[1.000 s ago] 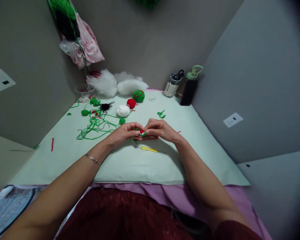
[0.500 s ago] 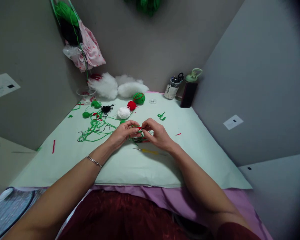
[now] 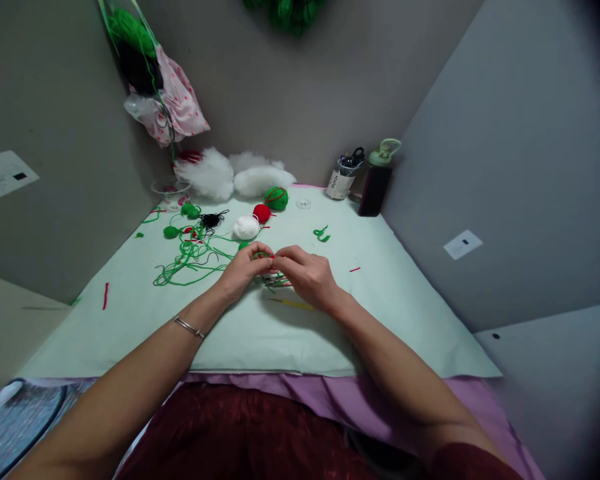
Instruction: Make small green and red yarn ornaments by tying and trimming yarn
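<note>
A small red and green crocheted piece [image 3: 272, 257] is pinched between my fingertips, mostly covered by them. My left hand [image 3: 245, 273] grips it from the left, thumb and fingers closed. From the right, my right hand [image 3: 311, 277] presses thumb and index finger against its edge; whether a needle or thread is also in that pinch is too small to tell. Just below the hands, a yellow-handled crochet hook [image 3: 296, 305] lies on the table, its right end hidden by my right hand. Under the fingers shows part of a red-edged object [image 3: 284, 283], its kind unclear.
Left on the table [image 3: 260, 340] spread tangled green yarn [image 3: 180, 270] and a black yarn tangle [image 3: 211, 220]. Behind are white [image 3: 247, 228], red [image 3: 261, 213] and green [image 3: 277, 198] yarn balls and white stuffing [image 3: 210, 175]. A pen cup [image 3: 340, 183] and bottle [image 3: 376, 190] stand back right.
My right hand pulled slightly away from the piece, then came back in, turned more palm-down and further left. The piece shifted a little left and is now more hidden. The hook stayed put.
</note>
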`<state>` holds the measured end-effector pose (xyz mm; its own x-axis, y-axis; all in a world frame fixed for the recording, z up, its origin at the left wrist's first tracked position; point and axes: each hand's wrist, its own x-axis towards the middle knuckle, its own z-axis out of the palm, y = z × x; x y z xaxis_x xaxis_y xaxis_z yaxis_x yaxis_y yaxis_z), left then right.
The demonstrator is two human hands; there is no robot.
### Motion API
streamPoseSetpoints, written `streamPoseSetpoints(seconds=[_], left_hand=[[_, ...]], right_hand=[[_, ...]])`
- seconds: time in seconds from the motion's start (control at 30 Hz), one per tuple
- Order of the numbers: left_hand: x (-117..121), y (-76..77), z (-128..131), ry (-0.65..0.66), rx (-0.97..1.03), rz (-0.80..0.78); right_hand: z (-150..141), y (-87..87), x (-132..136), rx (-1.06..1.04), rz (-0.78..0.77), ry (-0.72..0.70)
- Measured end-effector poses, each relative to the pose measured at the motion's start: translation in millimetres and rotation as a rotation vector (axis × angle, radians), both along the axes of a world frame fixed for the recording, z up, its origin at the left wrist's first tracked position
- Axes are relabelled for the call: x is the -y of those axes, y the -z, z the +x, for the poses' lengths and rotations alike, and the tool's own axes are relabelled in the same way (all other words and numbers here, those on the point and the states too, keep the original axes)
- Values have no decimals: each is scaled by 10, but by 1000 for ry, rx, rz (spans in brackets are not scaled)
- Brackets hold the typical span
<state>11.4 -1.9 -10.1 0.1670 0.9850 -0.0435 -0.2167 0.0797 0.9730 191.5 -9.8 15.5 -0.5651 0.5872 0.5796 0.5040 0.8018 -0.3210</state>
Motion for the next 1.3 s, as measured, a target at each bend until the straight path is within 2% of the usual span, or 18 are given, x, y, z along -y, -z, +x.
streamPoseSetpoints(seconds=[0.07,0.17,0.2,0.23,0.37,0.5,0.67,0.83,0.93,1.03,1.13,1.23,1.3], left_hand=[[1,-4,-9,-51,-54,10],[-22,2,-32,-138,-58,20],[-37,7,-44,-170,-39,26],[-54,13,-57,-199,-21,33],[-124,39,-114,-282,1,75],[-167,61,-158,-329,16,89],[-204,73,-197,-374,34,75],[-222,68,-208,-388,49,70],[-205,65,-199,-363,56,78],[-168,56,-183,-289,74,56],[-133,34,-158,-199,79,42],[-114,8,-132,-164,84,45],[-111,-4,-122,-167,86,31]], right_hand=[[-33,-85,78,-229,-206,-86],[42,-217,44,-541,-677,-235],[116,-257,-18,-619,-771,-252],[215,-293,-102,-712,-788,-234],[789,-350,-540,-1155,-552,60],[1411,-249,-888,-1496,-281,332],[1882,-133,-1008,-1611,-120,551],[1993,-158,-1005,-1699,2,755],[1928,-167,-1030,-1654,-35,758],[1724,-179,-1004,-1435,-203,644],[1402,-216,-857,-938,-389,423],[1033,-241,-627,-189,-561,109],[802,-213,-486,-2,-606,2]])
